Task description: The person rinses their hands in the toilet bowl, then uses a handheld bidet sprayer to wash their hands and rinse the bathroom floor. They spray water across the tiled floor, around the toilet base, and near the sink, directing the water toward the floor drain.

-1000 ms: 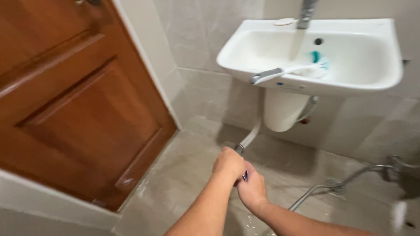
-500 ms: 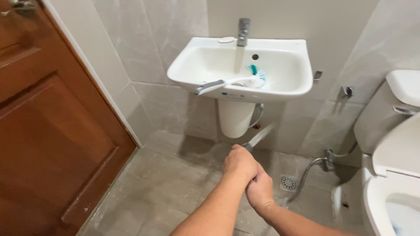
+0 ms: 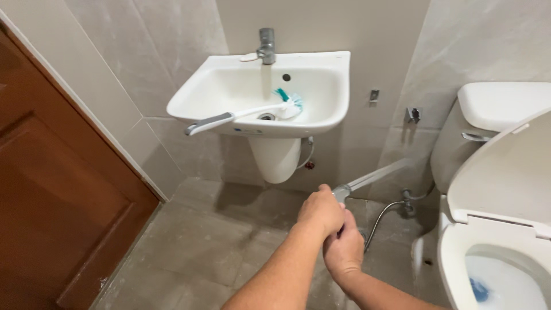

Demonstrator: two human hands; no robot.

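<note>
One sink [image 3: 321, 117] far centre with one brush [image 3: 241, 113] lying across it, handle sticking out left over the rim; one tap [image 3: 266, 45] runs. One toilet [image 3: 499, 229] right, lid up; brown door [image 3: 57, 201] left. Left hand [image 3: 321, 211] and right hand [image 3: 343, 248] both clenched on one spray nozzle [image 3: 342, 192] (mostly hidden by the fingers) near centre above the floor [image 3: 189, 247]. It points far-right, water jet [image 3: 381, 174] angling toward the toilet. One hose [image 3: 381, 215] trails right.
</note>
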